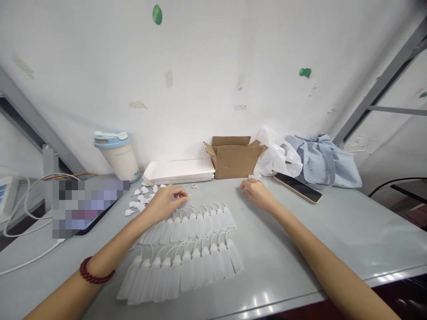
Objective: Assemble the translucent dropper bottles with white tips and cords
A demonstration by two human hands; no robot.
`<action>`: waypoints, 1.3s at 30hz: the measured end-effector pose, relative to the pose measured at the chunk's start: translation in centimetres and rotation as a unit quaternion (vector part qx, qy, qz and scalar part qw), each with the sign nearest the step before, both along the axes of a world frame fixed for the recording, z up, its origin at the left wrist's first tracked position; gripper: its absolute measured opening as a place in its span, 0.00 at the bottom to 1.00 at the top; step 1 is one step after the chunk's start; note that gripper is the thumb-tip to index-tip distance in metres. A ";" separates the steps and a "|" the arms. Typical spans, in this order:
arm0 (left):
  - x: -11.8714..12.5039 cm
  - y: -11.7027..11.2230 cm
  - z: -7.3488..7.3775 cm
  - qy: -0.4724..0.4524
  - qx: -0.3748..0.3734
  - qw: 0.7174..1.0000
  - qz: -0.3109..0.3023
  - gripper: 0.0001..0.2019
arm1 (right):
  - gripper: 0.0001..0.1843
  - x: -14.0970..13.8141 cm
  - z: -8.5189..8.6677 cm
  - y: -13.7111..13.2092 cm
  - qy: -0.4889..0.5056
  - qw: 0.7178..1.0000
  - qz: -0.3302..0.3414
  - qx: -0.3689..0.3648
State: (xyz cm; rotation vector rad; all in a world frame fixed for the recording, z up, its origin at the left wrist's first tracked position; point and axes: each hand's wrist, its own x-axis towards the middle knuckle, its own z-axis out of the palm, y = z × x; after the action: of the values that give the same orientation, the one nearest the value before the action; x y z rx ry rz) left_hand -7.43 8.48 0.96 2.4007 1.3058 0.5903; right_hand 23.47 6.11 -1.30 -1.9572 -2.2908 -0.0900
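Observation:
My left hand (167, 202) hovers above the left end of the back row, its fingers curled in and its thumb close to the forefinger. A tiny pale bit shows at the fingertips, too small to name. My right hand (256, 192) rests on the table before the cardboard box, fingers bent and bunched; what they hold, if anything, is hidden. A small white piece (255, 176) lies just behind it. Two rows of flat translucent white plastic pouches with thin curved necks, a back row (200, 224) and a front row (187, 271), lie between my arms. Small white parts (137, 204) are scattered beside my left hand.
Along the wall stand a blue-lidded cup (120, 155), a stack of white cards or envelopes (180, 170), an open cardboard box (235, 162), a white plastic bag (276, 153) and a light-blue cloth bag (327, 162). A phone (298, 187) lies right; a blurred-out tablet (91, 206) with cable, left.

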 end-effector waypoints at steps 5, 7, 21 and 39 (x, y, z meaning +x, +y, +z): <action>-1.8 -1.2 -0.1 -0.024 -0.002 0.999 0.034 0.10 | 0.14 -0.7 0.3 -0.8 0.031 0.999 -0.009 -0.020; -1.6 -1.6 0.0 -0.038 0.006 0.998 0.040 0.09 | 0.16 -0.6 0.5 -1.1 0.035 0.999 -0.022 -0.024; 0.9 -5.2 1.2 -0.117 0.097 0.988 -0.006 0.05 | 0.12 -6.9 3.0 -5.5 0.358 0.916 0.177 -0.023; 2.3 -7.3 0.4 -0.158 0.218 0.956 -0.118 0.08 | 0.15 -9.8 1.5 -7.3 0.436 0.877 0.198 0.034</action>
State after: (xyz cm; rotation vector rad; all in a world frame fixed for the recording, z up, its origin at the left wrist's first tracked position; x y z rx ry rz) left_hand -5.13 1.18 1.34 2.5986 0.8023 1.2347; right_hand 13.66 -1.18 0.19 -1.0795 -1.9220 0.6121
